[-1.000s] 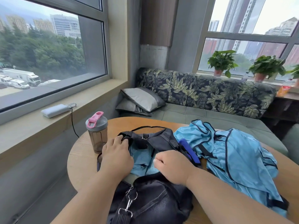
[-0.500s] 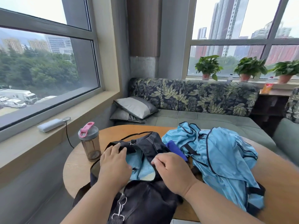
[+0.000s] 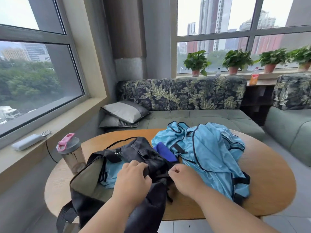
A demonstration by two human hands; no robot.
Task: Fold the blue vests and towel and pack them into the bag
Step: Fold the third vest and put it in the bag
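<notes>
A black bag (image 3: 134,153) lies open on the round wooden table (image 3: 269,179). A folded light blue vest (image 3: 110,174) shows inside its opening. My left hand (image 3: 131,180) grips the black fabric at the bag's middle. My right hand (image 3: 183,178) is curled at the bag's right edge, pinching the black fabric there. A rolled dark blue towel (image 3: 165,152) lies right behind the bag. To the right, a heap of unfolded light blue vests (image 3: 210,152) with dark trim covers the table.
A shaker bottle (image 3: 72,153) with a pink lid stands at the table's left edge. A power bank (image 3: 27,142) with a cable lies on the window sill. A green sofa (image 3: 193,118) with grey cushions (image 3: 125,111) runs behind the table.
Both hands have moved from the bag's opening toward its right side and now gather the black fabric. More of the bag's inside and the vest in it shows. The camera has tilted up.
</notes>
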